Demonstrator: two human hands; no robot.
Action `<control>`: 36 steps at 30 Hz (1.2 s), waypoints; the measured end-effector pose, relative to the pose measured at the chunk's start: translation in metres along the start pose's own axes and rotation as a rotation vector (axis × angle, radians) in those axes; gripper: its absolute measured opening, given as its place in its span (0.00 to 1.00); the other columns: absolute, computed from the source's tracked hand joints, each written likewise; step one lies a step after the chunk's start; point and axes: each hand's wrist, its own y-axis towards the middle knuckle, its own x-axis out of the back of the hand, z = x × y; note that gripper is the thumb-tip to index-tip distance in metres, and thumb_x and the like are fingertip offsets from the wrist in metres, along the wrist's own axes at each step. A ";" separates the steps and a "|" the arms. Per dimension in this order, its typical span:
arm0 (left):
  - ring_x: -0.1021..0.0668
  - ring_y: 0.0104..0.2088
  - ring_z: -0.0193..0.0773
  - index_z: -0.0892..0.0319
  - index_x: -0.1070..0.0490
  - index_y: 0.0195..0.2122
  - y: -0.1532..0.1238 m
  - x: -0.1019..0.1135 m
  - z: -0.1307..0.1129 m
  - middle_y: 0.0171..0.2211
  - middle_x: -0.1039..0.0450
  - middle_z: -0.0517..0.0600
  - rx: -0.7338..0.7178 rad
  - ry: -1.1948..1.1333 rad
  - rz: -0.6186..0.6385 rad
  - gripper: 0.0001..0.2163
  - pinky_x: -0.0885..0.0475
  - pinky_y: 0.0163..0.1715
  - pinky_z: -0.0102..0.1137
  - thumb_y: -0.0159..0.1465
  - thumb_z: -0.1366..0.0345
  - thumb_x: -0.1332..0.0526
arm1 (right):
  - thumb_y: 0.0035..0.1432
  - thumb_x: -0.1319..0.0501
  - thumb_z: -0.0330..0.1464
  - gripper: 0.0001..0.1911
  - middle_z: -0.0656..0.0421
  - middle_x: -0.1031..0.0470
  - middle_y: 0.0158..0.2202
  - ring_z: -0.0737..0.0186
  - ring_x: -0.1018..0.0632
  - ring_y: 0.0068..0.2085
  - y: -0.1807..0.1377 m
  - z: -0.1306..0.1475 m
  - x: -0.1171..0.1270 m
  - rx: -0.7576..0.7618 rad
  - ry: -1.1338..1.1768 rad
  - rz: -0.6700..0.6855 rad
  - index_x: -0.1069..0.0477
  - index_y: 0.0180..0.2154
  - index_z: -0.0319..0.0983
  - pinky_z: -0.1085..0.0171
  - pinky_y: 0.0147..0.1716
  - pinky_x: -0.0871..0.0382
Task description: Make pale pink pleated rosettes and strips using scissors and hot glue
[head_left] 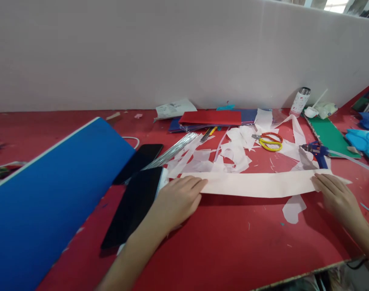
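Note:
A long pale pink paper strip [257, 184] lies flat across the red table [226, 242]. My left hand [180, 200] rests on its left end, fingers stretched flat and pressing it down. My right hand [336, 196] lies on the strip's right end, fingers also flat and slightly apart. Neither hand grips anything. A small pink offcut [293, 208] lies just below the strip near my right hand.
A big blue roll [51, 194] fills the left. Two black phones [132, 206] [140, 159] and a bundle of metal wires [172, 151] lie beside it. Behind the strip: pink scraps [232, 155], yellow-red scissors [270, 141], blue glue gun [319, 152], red sheet [211, 117], green sheet [329, 135], can [300, 102].

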 end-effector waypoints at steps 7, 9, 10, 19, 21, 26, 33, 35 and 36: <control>0.23 0.40 0.45 0.62 0.28 0.45 -0.004 0.003 -0.009 0.42 0.24 0.56 -0.078 -0.101 0.064 0.16 0.29 0.39 0.38 0.58 0.70 0.50 | 0.54 0.50 0.24 0.24 0.51 0.29 0.52 0.52 0.29 0.53 0.009 0.036 -0.001 -0.121 0.176 0.178 0.34 0.53 0.37 0.52 0.52 0.33; 0.23 0.40 0.45 0.62 0.29 0.47 -0.005 0.002 -0.008 0.41 0.24 0.56 -0.081 -0.118 0.073 0.16 0.29 0.39 0.39 0.61 0.66 0.49 | 0.56 0.47 0.29 0.24 0.51 0.31 0.54 0.52 0.29 0.53 0.021 0.050 0.000 -0.125 0.249 0.241 0.37 0.55 0.37 0.51 0.51 0.31; 0.23 0.39 0.45 0.61 0.29 0.47 -0.006 0.002 -0.008 0.41 0.24 0.56 -0.080 -0.125 0.079 0.16 0.29 0.39 0.39 0.62 0.63 0.49 | 0.56 0.45 0.31 0.25 0.50 0.31 0.55 0.51 0.30 0.54 0.027 0.056 -0.001 -0.107 0.288 0.266 0.38 0.56 0.37 0.51 0.51 0.31; 0.25 0.45 0.44 0.57 0.29 0.43 -0.007 0.004 -0.005 0.45 0.26 0.53 -0.071 -0.216 0.076 0.13 0.30 0.42 0.37 0.63 0.58 0.45 | 0.54 0.39 0.31 0.25 0.49 0.32 0.55 0.52 0.29 0.54 0.083 0.082 -0.017 0.140 0.517 0.350 0.36 0.55 0.36 0.54 0.52 0.31; 0.26 0.48 0.45 0.56 0.29 0.44 -0.007 0.002 -0.005 0.46 0.27 0.53 -0.079 -0.218 0.075 0.13 0.31 0.44 0.38 0.62 0.58 0.44 | 0.55 0.40 0.31 0.23 0.47 0.30 0.54 0.51 0.28 0.53 0.086 0.082 -0.017 0.163 0.513 0.350 0.35 0.53 0.34 0.54 0.51 0.30; 0.27 0.49 0.46 0.57 0.31 0.48 -0.008 -0.007 -0.012 0.50 0.29 0.54 -0.128 -0.217 0.100 0.15 0.32 0.47 0.40 0.61 0.59 0.42 | 0.60 0.46 0.28 0.17 0.51 0.31 0.54 0.55 0.29 0.55 0.084 0.079 -0.016 0.216 0.503 0.334 0.33 0.50 0.38 0.55 0.53 0.31; 0.23 0.41 0.42 0.58 0.28 0.40 -0.005 -0.011 -0.023 0.43 0.25 0.54 -0.185 -0.159 0.031 0.11 0.29 0.39 0.36 0.65 0.67 0.50 | 0.56 0.41 0.30 0.21 0.48 0.29 0.51 0.51 0.27 0.52 0.086 0.083 -0.015 0.221 0.441 0.300 0.35 0.52 0.35 0.53 0.50 0.29; 0.23 0.40 0.41 0.58 0.28 0.38 -0.005 -0.012 -0.023 0.42 0.24 0.54 -0.204 -0.140 -0.006 0.12 0.29 0.38 0.35 0.65 0.68 0.52 | 0.59 0.44 0.29 0.16 0.48 0.27 0.49 0.52 0.26 0.51 0.087 0.085 -0.014 0.253 0.399 0.270 0.33 0.49 0.34 0.53 0.49 0.29; 0.23 0.39 0.40 0.58 0.27 0.38 -0.005 -0.013 -0.023 0.41 0.24 0.54 -0.211 -0.136 -0.022 0.13 0.29 0.38 0.35 0.65 0.68 0.52 | 0.60 0.46 0.28 0.15 0.48 0.27 0.48 0.53 0.26 0.50 0.088 0.085 -0.013 0.264 0.385 0.259 0.32 0.48 0.34 0.54 0.49 0.28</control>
